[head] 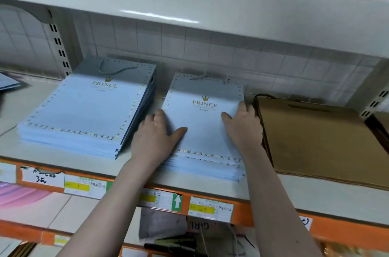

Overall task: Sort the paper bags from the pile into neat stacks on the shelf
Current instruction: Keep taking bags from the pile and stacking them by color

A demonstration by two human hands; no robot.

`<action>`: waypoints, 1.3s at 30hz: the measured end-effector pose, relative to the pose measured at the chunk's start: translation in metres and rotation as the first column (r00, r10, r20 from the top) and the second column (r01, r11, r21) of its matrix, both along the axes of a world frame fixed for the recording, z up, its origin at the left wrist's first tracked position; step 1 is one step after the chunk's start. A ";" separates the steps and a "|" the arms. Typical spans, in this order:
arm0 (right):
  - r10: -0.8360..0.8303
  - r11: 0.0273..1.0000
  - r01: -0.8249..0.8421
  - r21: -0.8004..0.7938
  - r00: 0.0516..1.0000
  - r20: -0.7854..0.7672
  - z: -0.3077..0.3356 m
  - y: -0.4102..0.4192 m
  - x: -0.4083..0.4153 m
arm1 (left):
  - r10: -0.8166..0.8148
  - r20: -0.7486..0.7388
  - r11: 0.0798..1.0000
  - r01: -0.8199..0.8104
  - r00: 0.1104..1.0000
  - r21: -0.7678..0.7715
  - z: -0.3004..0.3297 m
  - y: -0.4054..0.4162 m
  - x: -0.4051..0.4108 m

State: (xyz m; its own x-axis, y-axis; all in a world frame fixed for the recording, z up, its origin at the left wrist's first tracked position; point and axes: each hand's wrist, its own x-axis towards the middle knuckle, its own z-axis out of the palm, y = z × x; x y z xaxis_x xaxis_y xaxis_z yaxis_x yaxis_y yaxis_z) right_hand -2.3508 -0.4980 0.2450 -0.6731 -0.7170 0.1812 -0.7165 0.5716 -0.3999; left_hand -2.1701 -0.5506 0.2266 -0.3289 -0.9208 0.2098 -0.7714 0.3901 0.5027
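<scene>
We face white shelf (134, 147) with orange front edge. Both our hands lie flat, fingers spread, clamped on nothing, pressing top of middle stack (202, 122) of pale blue "PRINCE" bags. Left hand (156, 136) on stack's left edge, right hand (242, 126) on right edge. Taller blue stack (84, 111) just beside it to left. Brown bags (315, 136) just beside it to right. Price labels (210, 208) along orange edge.
</scene>
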 end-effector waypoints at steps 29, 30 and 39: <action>0.521 0.777 -0.563 -0.283 0.826 -0.213 -0.037 0.039 0.230 | 0.568 -0.078 0.758 -0.558 0.819 -0.339 -0.027 0.109 0.221; 0.538 0.769 -0.574 -0.281 0.819 -0.202 -0.037 0.034 0.245 | 0.575 -0.084 0.747 -0.564 0.814 -0.351 -0.025 0.108 0.235; 0.588 0.754 -0.591 -0.286 0.802 -0.106 -0.044 -0.009 0.396 | 0.631 -0.069 0.711 -0.612 0.772 -0.348 -0.028 0.079 0.397</action>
